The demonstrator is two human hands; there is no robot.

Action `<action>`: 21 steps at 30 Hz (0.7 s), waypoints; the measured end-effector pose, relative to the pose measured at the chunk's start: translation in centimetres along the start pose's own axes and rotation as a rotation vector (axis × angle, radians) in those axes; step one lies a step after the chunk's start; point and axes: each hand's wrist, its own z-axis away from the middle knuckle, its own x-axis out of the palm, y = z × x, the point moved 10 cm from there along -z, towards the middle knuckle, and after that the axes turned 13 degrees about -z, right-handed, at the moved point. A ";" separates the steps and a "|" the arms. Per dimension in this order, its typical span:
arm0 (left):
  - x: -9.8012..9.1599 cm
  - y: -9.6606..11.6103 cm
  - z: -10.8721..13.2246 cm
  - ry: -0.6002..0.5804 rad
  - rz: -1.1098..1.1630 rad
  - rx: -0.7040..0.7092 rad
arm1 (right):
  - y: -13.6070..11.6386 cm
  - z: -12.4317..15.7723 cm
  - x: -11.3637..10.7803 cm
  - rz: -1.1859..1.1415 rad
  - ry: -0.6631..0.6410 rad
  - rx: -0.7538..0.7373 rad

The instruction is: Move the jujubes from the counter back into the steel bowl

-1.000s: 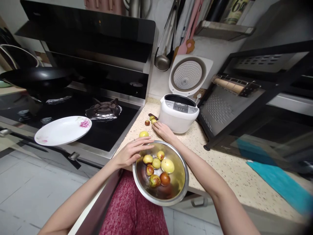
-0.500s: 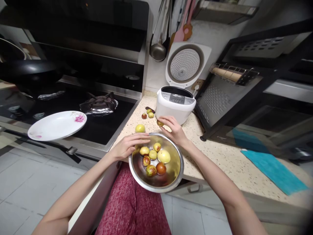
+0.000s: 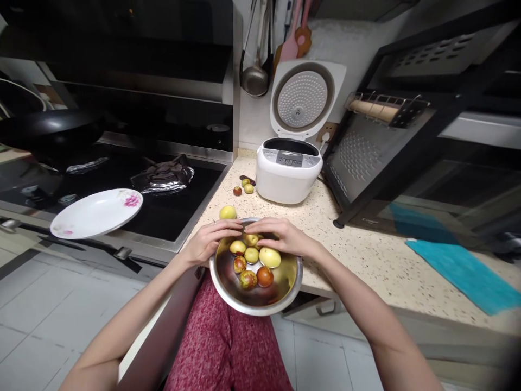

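Observation:
My left hand (image 3: 207, 239) is closed on the left rim of a steel bowl (image 3: 255, 311), which is at the counter's front edge, above my legs. Inside lie several jujubes (image 3: 251, 255), some yellow-green, others mottled red or brown. My right hand (image 3: 280, 237) reaches over the bowl's far rim. A greenish jujube (image 3: 252, 239) sits between its fingertips and thumb, low in the bowl above the others. Just beyond the bowl, a larger yellow-green jujube (image 3: 228, 212) rests on the counter. Farther back are a few small jujubes (image 3: 248, 188), one of them reddish brown.
A white rice cooker (image 3: 288, 179) stands behind the bowl, lid raised. On the left, a floral plate (image 3: 97, 214) overhangs the front of the gas stove (image 3: 163, 209). A dark oven (image 3: 423, 184) and a turquoise cloth (image 3: 464, 274) are on the right. Ladles (image 3: 255, 81) hang behind.
My right hand has brought the jujube from in front of the rice cooker down into the bowl. My left hand keeps its place on the rim. The view has shifted slightly.

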 end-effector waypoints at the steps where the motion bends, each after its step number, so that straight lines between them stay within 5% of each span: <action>1: 0.0 0.0 0.0 0.003 0.004 0.002 | 0.1 0.0 0.0 -0.001 -0.004 0.019; 21: 0.0 0.2 0.0 0.016 0.027 0.013 | 0.5 -0.2 0.4 -0.059 -0.032 0.076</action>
